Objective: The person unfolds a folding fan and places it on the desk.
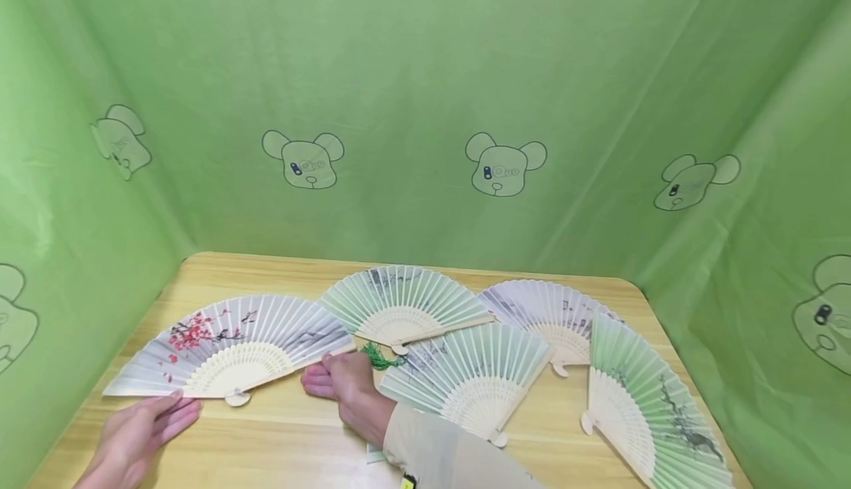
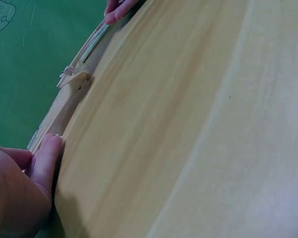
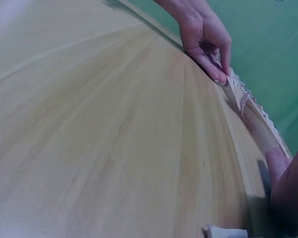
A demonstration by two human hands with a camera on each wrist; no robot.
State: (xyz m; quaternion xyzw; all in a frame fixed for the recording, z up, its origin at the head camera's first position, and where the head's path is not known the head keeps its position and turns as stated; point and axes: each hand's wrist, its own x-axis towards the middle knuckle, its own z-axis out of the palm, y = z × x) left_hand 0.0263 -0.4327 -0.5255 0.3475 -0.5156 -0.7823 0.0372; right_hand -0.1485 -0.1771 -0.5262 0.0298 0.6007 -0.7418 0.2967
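A folding fan [image 1: 259,326] with red blossoms and grey branches lies spread at the table's left, its pivot toward the person. My left hand [image 1: 142,430] pinches its left outer stick between thumb and fingers. At the other end, my right hand [image 1: 349,382] holds the right outer stick, thumb above and fingers beneath. Seen low in the left wrist view, the fan's edge [image 2: 67,94] stands slightly above the wood, with left fingers [image 2: 44,161] at the near end. The right wrist view shows the ribs [image 3: 260,114] edge-on between both hands.
A pale green fan [image 1: 399,304] with a green tassel [image 1: 382,356] lies behind my right hand. Another green fan [image 1: 479,378] is partly under the right sleeve. A lilac fan [image 1: 552,315] and a brighter green fan [image 1: 651,393] lie rightward on the wooden table [image 1: 266,445]. Green curtains [image 1: 412,68] enclose it.
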